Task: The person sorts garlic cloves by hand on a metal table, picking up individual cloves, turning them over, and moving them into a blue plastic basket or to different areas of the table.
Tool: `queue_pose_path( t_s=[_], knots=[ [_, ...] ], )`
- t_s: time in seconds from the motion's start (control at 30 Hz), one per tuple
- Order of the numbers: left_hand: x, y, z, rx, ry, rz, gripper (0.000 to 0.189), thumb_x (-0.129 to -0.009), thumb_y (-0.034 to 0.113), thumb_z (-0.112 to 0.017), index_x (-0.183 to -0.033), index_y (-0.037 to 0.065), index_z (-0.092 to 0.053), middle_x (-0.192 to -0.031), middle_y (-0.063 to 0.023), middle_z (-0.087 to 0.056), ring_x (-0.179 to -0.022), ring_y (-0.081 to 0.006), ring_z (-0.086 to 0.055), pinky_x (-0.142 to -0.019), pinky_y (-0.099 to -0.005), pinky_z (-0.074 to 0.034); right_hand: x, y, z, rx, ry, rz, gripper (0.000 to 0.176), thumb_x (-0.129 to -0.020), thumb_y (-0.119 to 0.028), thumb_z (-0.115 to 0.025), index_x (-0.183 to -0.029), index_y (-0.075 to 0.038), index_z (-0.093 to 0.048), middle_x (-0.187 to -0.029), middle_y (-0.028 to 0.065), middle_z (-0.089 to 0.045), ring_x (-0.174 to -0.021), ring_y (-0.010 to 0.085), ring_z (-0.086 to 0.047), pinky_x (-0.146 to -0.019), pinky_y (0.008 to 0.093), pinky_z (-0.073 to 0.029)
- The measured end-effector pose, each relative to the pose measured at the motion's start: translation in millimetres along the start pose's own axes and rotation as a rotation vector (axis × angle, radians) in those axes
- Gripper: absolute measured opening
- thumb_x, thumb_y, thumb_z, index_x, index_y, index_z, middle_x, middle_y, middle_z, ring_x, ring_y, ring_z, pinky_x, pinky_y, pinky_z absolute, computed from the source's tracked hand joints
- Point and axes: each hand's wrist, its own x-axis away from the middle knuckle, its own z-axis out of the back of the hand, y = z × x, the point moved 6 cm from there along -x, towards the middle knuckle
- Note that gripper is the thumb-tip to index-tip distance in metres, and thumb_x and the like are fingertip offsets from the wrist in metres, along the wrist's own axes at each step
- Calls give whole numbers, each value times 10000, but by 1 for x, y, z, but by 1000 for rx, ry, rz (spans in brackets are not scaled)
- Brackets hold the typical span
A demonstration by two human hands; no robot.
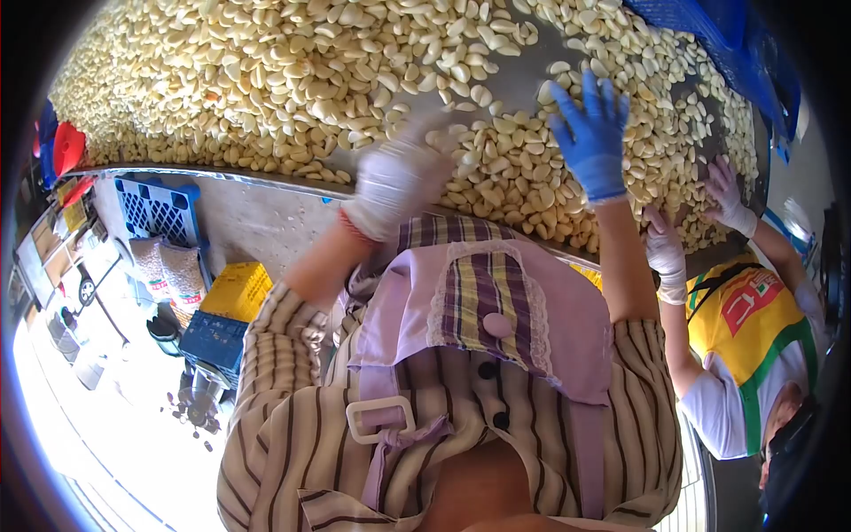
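Note:
Many pale, split bean-like or nut-like pieces (292,80) cover a metal table (519,84). My left hand (394,182), in a white glove with a red band at the wrist, is over the near edge of the pieces. Its fingers point right and are smeared by motion, so whether they hold anything is unclear. To the right, my right hand (592,137), in a blue glove, is palm down over the pieces with its fingers spread and nothing visible in it.
At the right, a co-worker in a yellow apron (740,310) has two gloved hands at the pieces. Blue plastic baskets (753,62) are at the upper right. A yellow crate (235,291), a dark blue crate (213,341) and filled sacks (182,275) stand at lower left.

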Motion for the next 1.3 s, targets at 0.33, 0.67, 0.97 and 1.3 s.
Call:
queue_pose_path(
  t_s=[0.33, 0.67, 0.97, 1.3],
  knots=[
    [-85, -21, 30, -277, 255, -213, 137, -852, 222, -726, -923, 106, -703, -934, -54, -690, -674, -204, -667, -604, -326, -541, -38, -65, 38, -534, 329, -33, 286, -883, -220, -700, -1146, -108, -691, -1290, 140, -606, -1091, 296, -626, -934, 395, -496],
    [-51, -58, 27, 510, 298, 193, 219, -858, 256, -715, -985, 80, -689, -868, -76, -711, -669, -158, -659, -606, -297, -535, -50, -45, 18, -713, 422, -184, 189, -883, -213, -696, -1061, -154, -717, -1027, 48, -699, -879, 230, -678, -744, 327, -562],
    [-107, -65, 25, -542, 167, 122, 249, -859, 326, -657, -1026, 142, -683, -826, -105, -676, -634, -249, -657, -564, -365, -520, -98, -108, -16, -445, -150, 138, 233, -911, -264, -644, -1130, -191, -680, -1028, 38, -661, -833, 247, -687, -709, 363, -576],
    [-100, -72, 72, 1820, 85, 350, 192, -960, 102, -504, -1105, 22, -601, -1006, -93, -635, -774, -157, -561, -512, -232, -410, -52, -113, -45, -429, -363, 133, 109, -872, -200, -616, -927, -109, -636, -873, 100, -613, -802, 283, -664, -694, 413, -559]
  ],
)
